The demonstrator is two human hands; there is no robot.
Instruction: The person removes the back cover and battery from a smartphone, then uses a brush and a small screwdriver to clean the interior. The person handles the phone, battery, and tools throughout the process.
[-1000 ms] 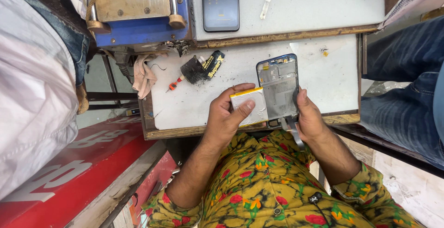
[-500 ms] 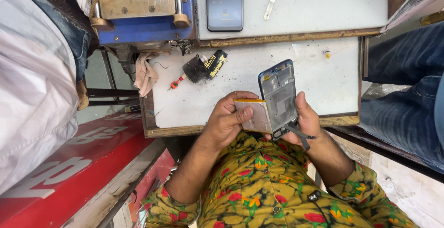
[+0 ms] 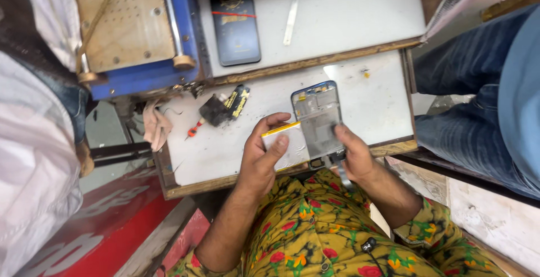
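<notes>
My left hand (image 3: 263, 158) grips a flat white phone battery with a yellow edge (image 3: 288, 145), thumb laid across its face. My right hand (image 3: 353, 156) holds an opened phone frame (image 3: 316, 117) by its lower end, thumb on the bare inside. The battery lies against the frame's left side, partly over it. Both are held just above the near edge of a white pull-out tray (image 3: 225, 142).
On the tray lie a black part with a yellow label (image 3: 226, 106), a small red-handled tool (image 3: 193, 130) and a rag (image 3: 154, 126). Farther off, a dark phone (image 3: 234, 21), metal tweezers (image 3: 291, 15) and a blue machine with a wooden plate (image 3: 135, 29). Another person's jeans (image 3: 478, 102) at right.
The battery has come away from the frame toward my left hand, and the frame has tilted more upright. The camera view has shifted slightly.
</notes>
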